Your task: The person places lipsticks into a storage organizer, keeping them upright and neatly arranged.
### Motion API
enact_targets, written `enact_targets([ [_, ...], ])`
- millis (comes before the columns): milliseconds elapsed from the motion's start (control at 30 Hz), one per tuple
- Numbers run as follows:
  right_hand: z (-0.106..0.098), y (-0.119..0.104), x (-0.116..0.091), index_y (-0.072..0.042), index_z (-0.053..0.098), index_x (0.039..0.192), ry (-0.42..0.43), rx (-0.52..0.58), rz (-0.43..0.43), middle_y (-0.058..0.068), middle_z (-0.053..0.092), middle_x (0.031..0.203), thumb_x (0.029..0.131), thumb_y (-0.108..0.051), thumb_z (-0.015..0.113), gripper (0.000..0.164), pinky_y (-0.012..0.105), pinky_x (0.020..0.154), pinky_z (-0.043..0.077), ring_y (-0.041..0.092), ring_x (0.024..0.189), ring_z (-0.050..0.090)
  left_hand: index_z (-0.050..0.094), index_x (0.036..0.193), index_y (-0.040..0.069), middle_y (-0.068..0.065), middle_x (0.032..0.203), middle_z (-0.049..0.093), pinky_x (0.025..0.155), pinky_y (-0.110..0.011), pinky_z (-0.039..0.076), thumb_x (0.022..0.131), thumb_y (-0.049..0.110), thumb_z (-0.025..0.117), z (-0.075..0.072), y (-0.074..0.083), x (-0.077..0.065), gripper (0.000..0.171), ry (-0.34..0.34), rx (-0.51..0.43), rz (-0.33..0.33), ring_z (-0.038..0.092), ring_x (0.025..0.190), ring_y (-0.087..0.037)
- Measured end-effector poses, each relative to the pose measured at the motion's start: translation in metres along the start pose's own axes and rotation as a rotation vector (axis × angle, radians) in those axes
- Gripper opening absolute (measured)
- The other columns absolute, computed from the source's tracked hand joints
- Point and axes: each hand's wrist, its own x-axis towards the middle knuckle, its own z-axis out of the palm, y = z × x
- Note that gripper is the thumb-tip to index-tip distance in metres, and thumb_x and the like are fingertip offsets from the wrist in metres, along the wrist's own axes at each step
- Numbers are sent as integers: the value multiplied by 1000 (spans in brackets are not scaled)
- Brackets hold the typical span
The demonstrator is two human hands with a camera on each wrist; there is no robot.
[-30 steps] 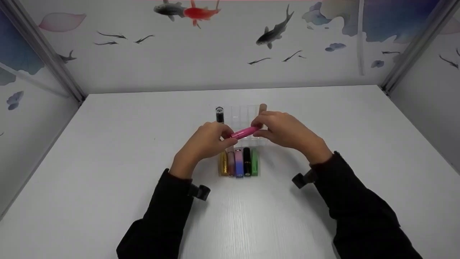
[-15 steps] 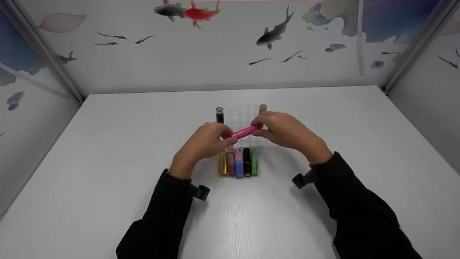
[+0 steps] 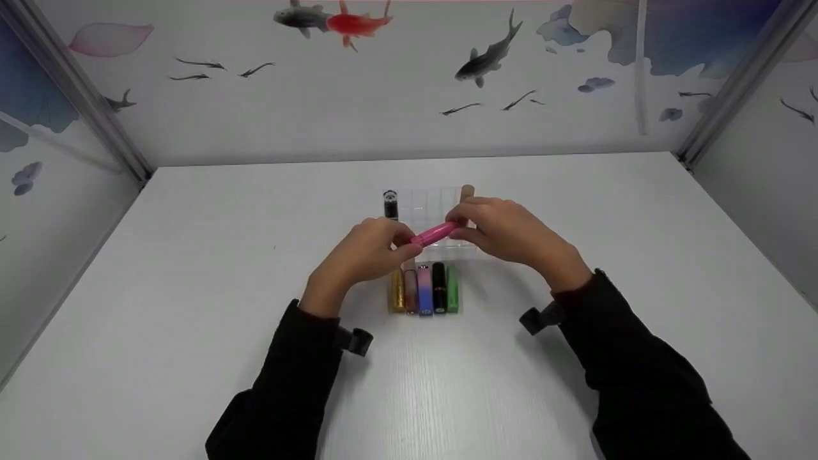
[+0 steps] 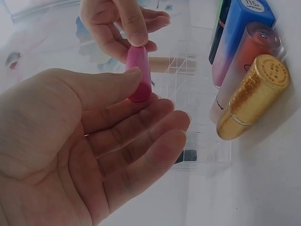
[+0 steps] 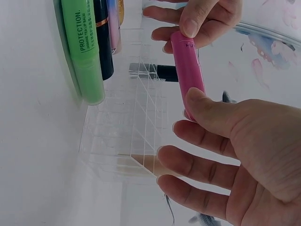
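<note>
A pink lipstick tube [image 3: 434, 234] is held slantwise in the air between both hands, over a clear plastic organizer [image 3: 427, 195]. My left hand [image 3: 374, 249] pinches its lower left end between thumb and fingers. The upper right end is pinched by my right hand [image 3: 511, 230]. Both wrist views show the other fingers spread loosely away from the tube. In the organizer stand a dark-capped tube [image 3: 390, 204] at the left and a beige tube [image 3: 468, 190] at the right; the hands partly cover it.
In front of the organizer lies a row: a gold lipstick [image 4: 254, 96], a clear-capped lip gloss [image 3: 411, 291], a pink-and-blue lipstick [image 3: 425, 291], a black tube [image 3: 439, 287] and a green lip balm [image 5: 82, 52]. Printed panels [image 3: 409, 121] enclose the white table [image 3: 223, 268].
The pink lipstick tube has tilted very slightly, its right end a touch higher. Both hands otherwise keep their places, and the row of cosmetics is unmoved.
</note>
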Motion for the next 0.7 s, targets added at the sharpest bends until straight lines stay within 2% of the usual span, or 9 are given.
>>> enact_targets([
  [400,0,-1,0,-14,63,113,-21,3,38,0,68,101,91,-30,60,27,35,78,54,15,83,62,70,106,12,-3,92,69,62,-25,46,93,33,58,-1,0,-1,27,-24,-2,1,54,72,-15],
  [533,-1,-3,0,-15,57,119,-45,34,62,1,68,105,94,-34,54,31,36,80,54,15,85,62,70,108,11,-9,93,69,58,-24,46,94,33,57,-2,1,-2,30,-60,-19,-1,52,67,-15],
  [700,-4,-5,0,-15,51,124,-79,109,76,3,67,104,96,-33,50,33,32,73,52,14,77,61,69,109,10,-10,89,68,55,-23,43,95,33,55,-1,1,-3,31,-77,-27,24,50,64,-13],
])
